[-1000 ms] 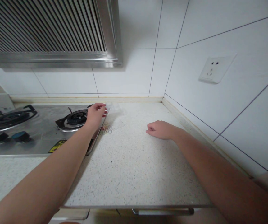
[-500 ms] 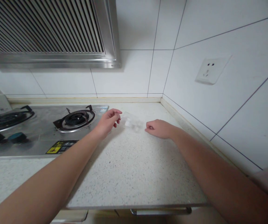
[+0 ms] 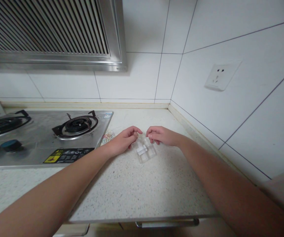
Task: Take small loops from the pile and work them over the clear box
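Clear box [image 3: 145, 153] shifted toward six o'clock; left hand [image 3: 123, 141], right hand [image 3: 163, 135] curled at its edges, grip unclear. Rings [image 3: 108, 136] lay outside, ten o'clock.

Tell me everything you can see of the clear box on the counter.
The box is see-through, apparently hard plastic, with straight walls and dividers marking off compartments. A white patch shows near its middle; whether it's a label or contents is unclear. It lies on the counter, right of the stove, turned askew. The left hand and right hand are at its far end, seemingly touching it. Whether there's a lid is unclear.
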Demonstrator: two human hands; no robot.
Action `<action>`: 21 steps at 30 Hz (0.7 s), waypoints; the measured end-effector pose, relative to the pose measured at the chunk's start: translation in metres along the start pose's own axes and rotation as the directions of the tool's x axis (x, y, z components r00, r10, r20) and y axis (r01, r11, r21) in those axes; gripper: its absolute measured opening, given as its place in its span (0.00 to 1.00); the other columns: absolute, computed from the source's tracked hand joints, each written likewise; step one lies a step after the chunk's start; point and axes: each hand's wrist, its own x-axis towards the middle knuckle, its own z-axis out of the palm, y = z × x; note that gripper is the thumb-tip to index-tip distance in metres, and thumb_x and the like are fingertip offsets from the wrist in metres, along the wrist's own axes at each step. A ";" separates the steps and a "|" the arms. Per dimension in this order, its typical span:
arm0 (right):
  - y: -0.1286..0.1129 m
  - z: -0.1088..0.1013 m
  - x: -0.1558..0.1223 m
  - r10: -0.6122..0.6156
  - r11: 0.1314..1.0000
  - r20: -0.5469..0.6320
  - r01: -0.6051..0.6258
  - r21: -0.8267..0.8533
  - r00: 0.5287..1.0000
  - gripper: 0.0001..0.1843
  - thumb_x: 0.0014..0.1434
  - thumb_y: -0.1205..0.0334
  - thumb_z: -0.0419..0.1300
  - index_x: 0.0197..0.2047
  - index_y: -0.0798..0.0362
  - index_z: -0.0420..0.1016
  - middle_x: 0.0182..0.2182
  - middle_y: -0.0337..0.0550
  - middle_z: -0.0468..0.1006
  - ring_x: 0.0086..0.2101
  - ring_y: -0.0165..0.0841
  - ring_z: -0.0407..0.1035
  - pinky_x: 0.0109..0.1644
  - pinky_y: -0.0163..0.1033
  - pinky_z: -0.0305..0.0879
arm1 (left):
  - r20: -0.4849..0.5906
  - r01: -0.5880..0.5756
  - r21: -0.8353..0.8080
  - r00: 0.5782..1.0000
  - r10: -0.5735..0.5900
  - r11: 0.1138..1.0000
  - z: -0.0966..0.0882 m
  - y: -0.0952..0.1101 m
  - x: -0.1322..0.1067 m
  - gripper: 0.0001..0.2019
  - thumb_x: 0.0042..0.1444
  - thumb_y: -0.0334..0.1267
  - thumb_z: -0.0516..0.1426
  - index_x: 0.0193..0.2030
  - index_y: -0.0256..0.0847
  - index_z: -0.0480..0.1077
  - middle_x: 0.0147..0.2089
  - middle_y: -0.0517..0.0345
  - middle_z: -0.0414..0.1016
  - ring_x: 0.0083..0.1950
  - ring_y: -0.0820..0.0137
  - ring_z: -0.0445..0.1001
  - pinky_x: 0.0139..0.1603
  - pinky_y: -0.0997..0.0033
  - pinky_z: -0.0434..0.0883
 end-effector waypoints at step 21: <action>0.010 0.009 0.006 -0.037 0.981 -0.062 0.024 -0.194 0.997 0.09 0.55 0.59 0.58 0.33 0.54 0.75 0.25 0.38 0.72 0.25 0.28 0.62 0.28 0.34 0.55 | -0.034 -0.078 0.609 0.992 0.124 0.789 -0.002 0.000 0.000 0.09 0.61 0.40 0.52 0.41 0.42 0.71 0.33 0.60 0.73 0.31 0.72 0.67 0.31 0.72 0.59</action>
